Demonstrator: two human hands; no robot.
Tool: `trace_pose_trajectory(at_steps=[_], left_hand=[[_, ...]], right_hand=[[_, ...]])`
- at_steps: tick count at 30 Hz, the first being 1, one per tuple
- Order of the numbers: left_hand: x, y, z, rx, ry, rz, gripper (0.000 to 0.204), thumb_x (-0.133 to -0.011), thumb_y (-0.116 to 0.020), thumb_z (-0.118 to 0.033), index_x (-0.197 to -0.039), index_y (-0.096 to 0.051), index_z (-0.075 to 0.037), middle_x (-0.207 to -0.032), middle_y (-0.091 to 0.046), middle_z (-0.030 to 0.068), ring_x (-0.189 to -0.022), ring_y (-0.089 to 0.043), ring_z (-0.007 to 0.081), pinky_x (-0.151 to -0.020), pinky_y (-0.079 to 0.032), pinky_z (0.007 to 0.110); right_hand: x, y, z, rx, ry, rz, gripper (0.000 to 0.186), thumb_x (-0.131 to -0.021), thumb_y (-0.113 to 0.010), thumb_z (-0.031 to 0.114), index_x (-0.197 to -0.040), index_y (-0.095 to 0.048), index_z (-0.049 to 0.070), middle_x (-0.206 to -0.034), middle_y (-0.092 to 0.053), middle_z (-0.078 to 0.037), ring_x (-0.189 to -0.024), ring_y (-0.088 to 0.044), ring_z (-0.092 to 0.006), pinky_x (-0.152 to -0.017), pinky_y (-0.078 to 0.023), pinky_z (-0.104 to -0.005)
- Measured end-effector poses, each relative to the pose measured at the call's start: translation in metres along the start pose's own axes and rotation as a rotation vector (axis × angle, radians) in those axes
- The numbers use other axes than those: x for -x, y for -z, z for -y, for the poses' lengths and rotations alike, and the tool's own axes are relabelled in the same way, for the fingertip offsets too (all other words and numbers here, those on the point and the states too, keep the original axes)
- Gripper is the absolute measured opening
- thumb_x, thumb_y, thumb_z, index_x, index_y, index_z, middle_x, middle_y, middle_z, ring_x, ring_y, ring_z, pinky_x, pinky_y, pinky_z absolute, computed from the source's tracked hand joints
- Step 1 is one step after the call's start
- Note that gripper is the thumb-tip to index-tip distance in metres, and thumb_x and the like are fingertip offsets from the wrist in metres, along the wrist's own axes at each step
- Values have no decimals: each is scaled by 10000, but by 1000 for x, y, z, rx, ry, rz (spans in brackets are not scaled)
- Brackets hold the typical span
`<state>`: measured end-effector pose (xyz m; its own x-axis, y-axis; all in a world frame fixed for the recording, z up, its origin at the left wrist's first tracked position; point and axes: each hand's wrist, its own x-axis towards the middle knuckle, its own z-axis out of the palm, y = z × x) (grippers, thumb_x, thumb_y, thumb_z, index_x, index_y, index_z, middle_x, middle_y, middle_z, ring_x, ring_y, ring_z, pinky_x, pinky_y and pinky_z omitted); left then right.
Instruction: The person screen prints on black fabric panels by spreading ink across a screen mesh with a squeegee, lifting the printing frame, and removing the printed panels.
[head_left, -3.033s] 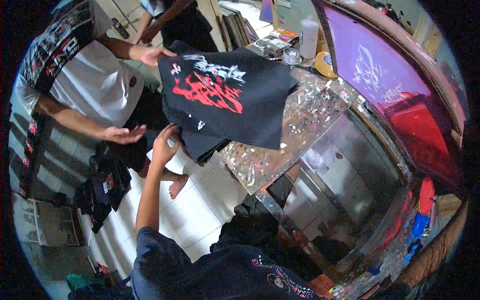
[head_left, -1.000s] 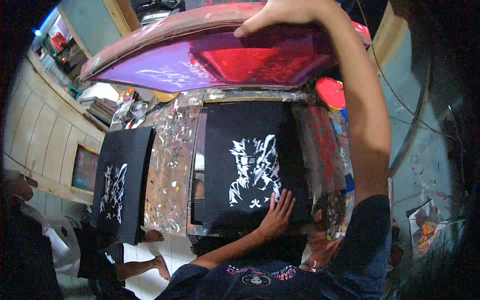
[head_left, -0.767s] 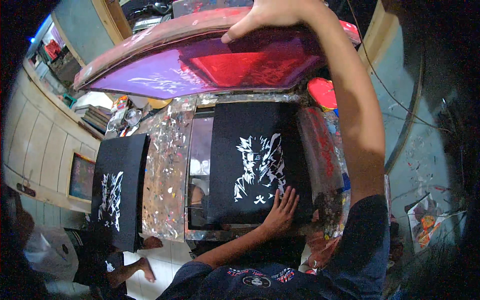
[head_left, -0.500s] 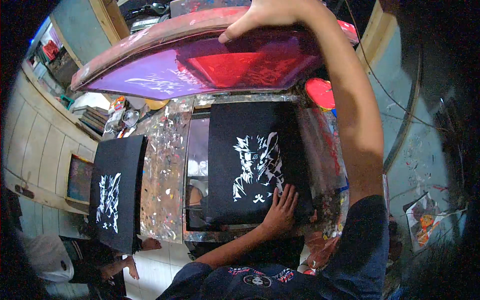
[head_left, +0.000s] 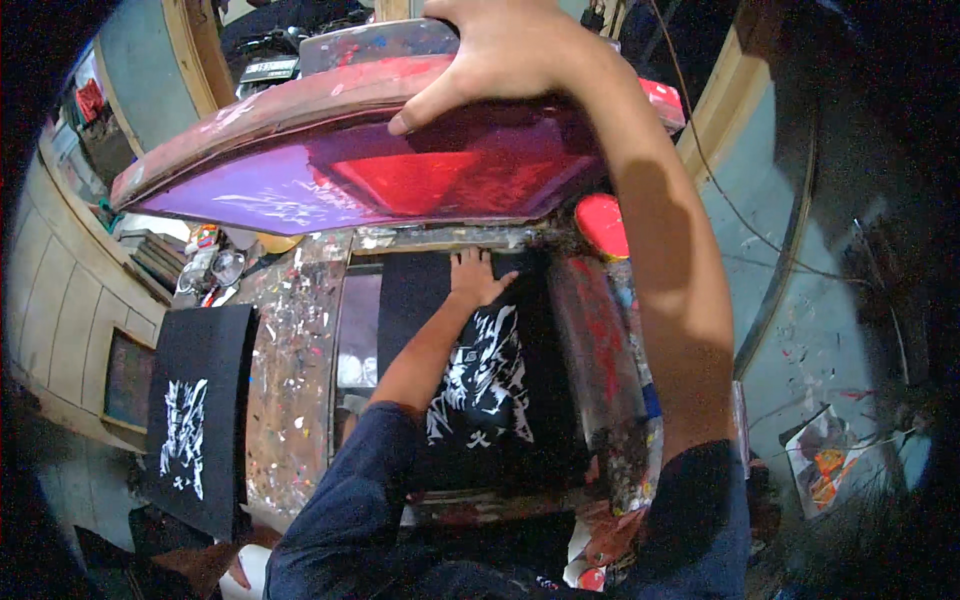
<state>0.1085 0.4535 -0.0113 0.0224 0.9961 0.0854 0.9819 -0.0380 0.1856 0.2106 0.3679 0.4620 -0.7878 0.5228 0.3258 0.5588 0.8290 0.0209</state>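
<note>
My right hand (head_left: 500, 60) grips the top rail of a raised screen frame (head_left: 230, 110) with purple and red mesh, thumb on its near side. My left hand (head_left: 480, 280) lies with fingers spread on the upper part of a black sheet (head_left: 410, 300) bearing a white printed graphic, below the raised screen. The sheet rests on a glass-topped printing bed (head_left: 358, 335), whose left part shows beside it. To the left, black sheets (head_left: 210, 350) with the same white print lie on the paint-spattered table (head_left: 290, 350).
Stacked boards (head_left: 150, 260), small jars (head_left: 228, 268) and a red-topped tub (head_left: 600, 225) sit behind the bed. A pale door (head_left: 50, 310) stands at the left and a hanging cable (head_left: 745, 225) at the right. Part of another person's leg (head_left: 190, 560) shows at lower left.
My left hand has slid forward from the lower print to the sheet's upper part. The view has shifted, with the held screen lower in it. Earlier, a co-worker held black sheets beside me.
</note>
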Motion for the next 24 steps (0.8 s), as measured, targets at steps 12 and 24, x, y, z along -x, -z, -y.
trace_pose_trajectory(at_steps=[12, 24], left_hand=[[-32, 10, 28, 71, -66, 31, 1132, -812, -378, -938, -1387, -604, 11, -1341, -621, 318, -1254, -624, 412, -1112, -452, 495], [143, 44, -192, 431, -1151, -256, 621, -894, -654, -495, -1241, -643, 20, -1250, -653, 220, -1298, -537, 414, -1185, -334, 542]], right_hand=[[-14, -13, -7, 53, -41, -99, 1167, -550, -819, 681, -1364, -578, -120, -1311, -635, -339, -1200, -653, -423, -1048, -497, -414], [-2, 4, -4, 1, -26, -20, 1150, -521, -806, 728, -1304, -634, -96, -1273, -659, -328, -1159, -670, -426, -1007, -522, -430]])
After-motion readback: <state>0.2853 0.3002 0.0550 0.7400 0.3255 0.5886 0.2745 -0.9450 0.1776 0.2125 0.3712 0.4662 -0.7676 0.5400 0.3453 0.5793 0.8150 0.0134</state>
